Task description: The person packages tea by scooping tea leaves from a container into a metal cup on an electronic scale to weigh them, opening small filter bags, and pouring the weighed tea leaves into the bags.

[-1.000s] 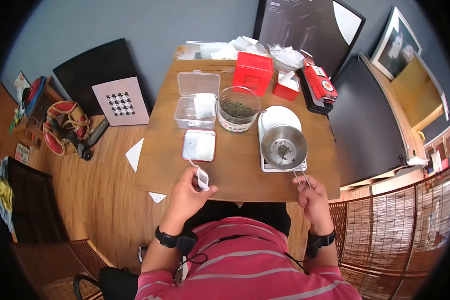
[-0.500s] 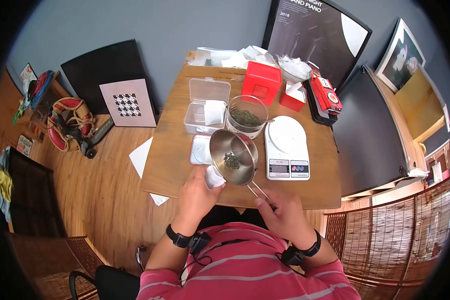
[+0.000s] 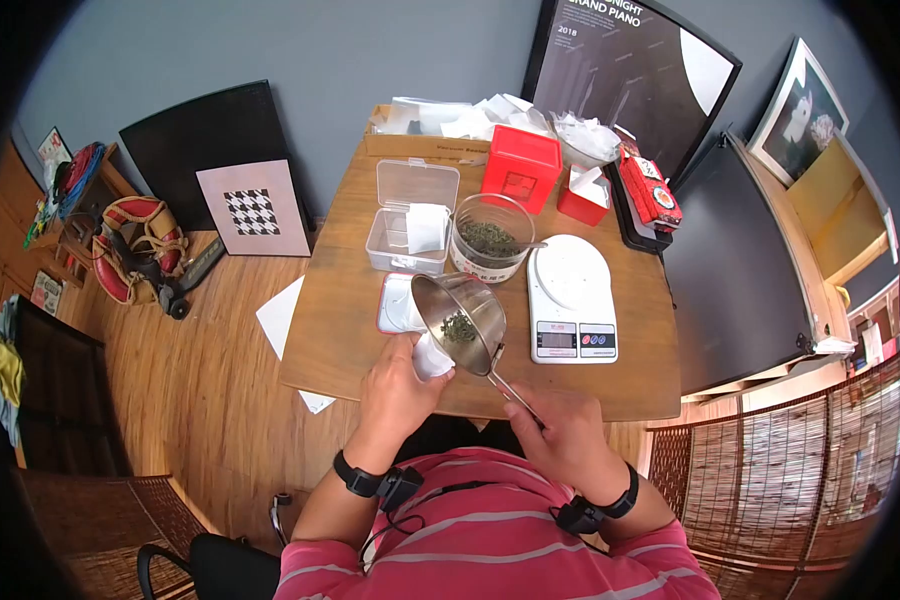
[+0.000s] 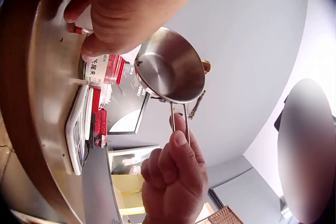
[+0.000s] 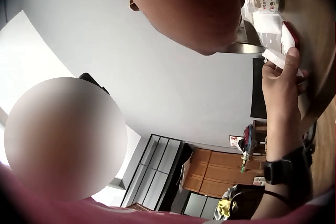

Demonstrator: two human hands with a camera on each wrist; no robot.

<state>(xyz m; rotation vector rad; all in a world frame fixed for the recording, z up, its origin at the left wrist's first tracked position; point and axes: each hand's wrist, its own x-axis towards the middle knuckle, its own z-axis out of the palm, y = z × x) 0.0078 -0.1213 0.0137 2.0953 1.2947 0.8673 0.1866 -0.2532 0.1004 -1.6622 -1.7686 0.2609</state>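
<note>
My left hand (image 3: 395, 390) pinches a small white tea bag (image 3: 432, 358) above the front of the table. In my right hand (image 3: 562, 425) is the wire handle of a steel cup (image 3: 487, 312), which tilts toward the bag, its rim right at the bag's mouth. Dried green leaves (image 3: 458, 328) lie low in the cup, near that rim. In the left wrist view the right thumb and fingers curl round the handle (image 4: 179, 119). Behind the cup stands a clear jar (image 3: 485, 268) of dried leaves with a spoon (image 3: 528, 245) in it.
A white kitchen scale (image 3: 573, 300) lies right of the cup. Partly behind the cup is a shallow red-rimmed tin (image 3: 394, 308). Farther back are an open clear plastic box (image 3: 390, 252), a red box (image 3: 523, 165), a smaller red box (image 3: 582, 207) and a cardboard box (image 3: 400, 145).
My right hand has lifted the cup off the scale and brought it left to the tea bag. Since half a second ago the cup has tilted further, the leaves sliding toward the bag.
</note>
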